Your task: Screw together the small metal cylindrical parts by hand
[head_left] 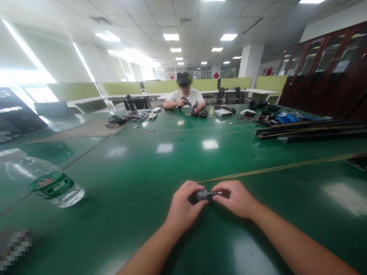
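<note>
Just above the green table, my left hand (186, 208) grips a small grey metal cylinder (202, 195) between thumb and fingers; it looks like a small motor. A thin dark shaft (211, 193) sticks out of it toward the right. My right hand (236, 198) pinches the far end of that shaft with thumb and forefinger. Both hands are close together and the piece lies about level between them. The fingertips hide part of the cylinder and of the shaft's end.
A water bottle (53, 183) is at the left on the green table (137, 172). Thin brass-coloured rods (266, 168) lie beyond my right hand, dark metal channels (312, 130) farther right. Across the table a person (185, 95) holds a power drill (187, 101) among black parts.
</note>
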Tool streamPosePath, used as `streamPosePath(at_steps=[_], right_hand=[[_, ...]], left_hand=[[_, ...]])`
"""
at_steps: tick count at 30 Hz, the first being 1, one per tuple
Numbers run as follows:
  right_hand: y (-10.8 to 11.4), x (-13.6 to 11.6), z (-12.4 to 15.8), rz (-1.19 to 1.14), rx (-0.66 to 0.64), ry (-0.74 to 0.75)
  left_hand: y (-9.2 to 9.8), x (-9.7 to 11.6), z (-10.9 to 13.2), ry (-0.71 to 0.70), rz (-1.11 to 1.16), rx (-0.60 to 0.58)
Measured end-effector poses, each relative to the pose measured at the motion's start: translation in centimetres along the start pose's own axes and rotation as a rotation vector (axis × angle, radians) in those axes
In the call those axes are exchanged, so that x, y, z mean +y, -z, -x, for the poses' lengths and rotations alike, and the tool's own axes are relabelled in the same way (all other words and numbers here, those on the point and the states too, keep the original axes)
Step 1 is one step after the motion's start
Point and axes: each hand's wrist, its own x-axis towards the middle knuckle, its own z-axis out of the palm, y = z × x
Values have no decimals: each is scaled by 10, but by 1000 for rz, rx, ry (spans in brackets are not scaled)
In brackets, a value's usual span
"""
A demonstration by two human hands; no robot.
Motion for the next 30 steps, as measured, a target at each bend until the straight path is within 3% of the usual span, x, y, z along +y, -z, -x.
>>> streamPosePath(at_steps=[30], right_hand=[[5, 5, -1, 15, 40, -22]], left_hand=[[6, -7, 0, 46, -14, 22]])
